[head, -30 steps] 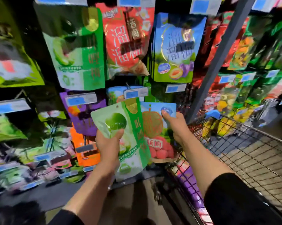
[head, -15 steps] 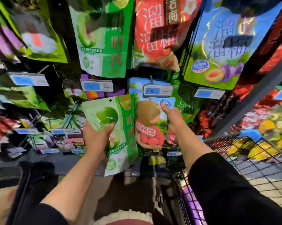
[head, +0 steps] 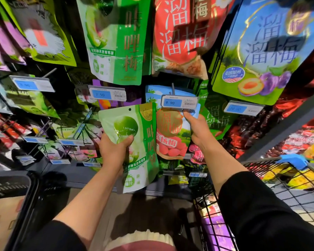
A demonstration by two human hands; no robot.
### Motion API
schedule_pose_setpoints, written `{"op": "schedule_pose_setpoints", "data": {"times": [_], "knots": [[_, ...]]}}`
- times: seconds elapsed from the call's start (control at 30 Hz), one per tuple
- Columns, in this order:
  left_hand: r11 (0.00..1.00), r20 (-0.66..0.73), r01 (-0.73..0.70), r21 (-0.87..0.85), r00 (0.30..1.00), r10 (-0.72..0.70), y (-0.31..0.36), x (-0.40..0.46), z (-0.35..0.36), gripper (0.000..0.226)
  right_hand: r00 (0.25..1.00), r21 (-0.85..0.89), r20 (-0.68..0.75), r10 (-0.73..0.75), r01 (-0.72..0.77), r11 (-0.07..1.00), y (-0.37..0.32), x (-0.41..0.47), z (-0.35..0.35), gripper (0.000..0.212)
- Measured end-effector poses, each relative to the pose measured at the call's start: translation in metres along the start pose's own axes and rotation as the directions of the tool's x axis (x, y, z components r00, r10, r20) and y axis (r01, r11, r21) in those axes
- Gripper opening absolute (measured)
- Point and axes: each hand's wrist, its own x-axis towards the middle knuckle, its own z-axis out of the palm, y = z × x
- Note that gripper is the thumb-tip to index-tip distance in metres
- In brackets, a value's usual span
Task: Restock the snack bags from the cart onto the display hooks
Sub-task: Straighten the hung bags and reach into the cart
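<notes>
Since the earlier frame, both bags are brought closer to the hooks. The red bayberry bag (head: 170, 134) is pinched by the right hand (head: 197, 127) under the price tag (head: 178, 102), perhaps not yet hooked. The green plum bag (head: 134, 142), gripped by the left hand (head: 114, 151), is still waiting; more stock is left in the cart (head: 261, 178).

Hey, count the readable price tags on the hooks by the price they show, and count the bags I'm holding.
Tags reading 9.90: 1, the tag above the right hand
Tags reading 7.90: 1, the tag to its left
Bags held: 2, the green plum bag in the left hand and the red bayberry bag in the right hand
Total: 4
</notes>
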Motion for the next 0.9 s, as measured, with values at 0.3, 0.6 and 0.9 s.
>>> {"op": "schedule_pose_setpoints", "data": {"times": [0.3, 0.6, 0.9], "knots": [[1.0, 0.011, -0.019, -0.01, 1.0, 0.019, -0.008, 0.001, 0.002, 0.046, 0.997, -0.014, -0.029, -0.069, 0.069, 0.998, 0.009, 0.007, -0.001, 0.015], [0.999, 0.052, -0.046, -0.018, 0.998, 0.047, -0.006, -0.001, -0.004, 0.042, 0.972, -0.007, -0.233, -0.034, 0.033, 0.999, -0.005, 0.052, 0.029, 0.031], [0.999, 0.081, -0.048, -0.001, 0.996, 0.048, -0.01, -0.011, -0.015, 0.037, 0.922, -0.139, -0.379, 0.08, -0.142, 0.98, 0.015, 0.073, 0.035, 0.014]]}}
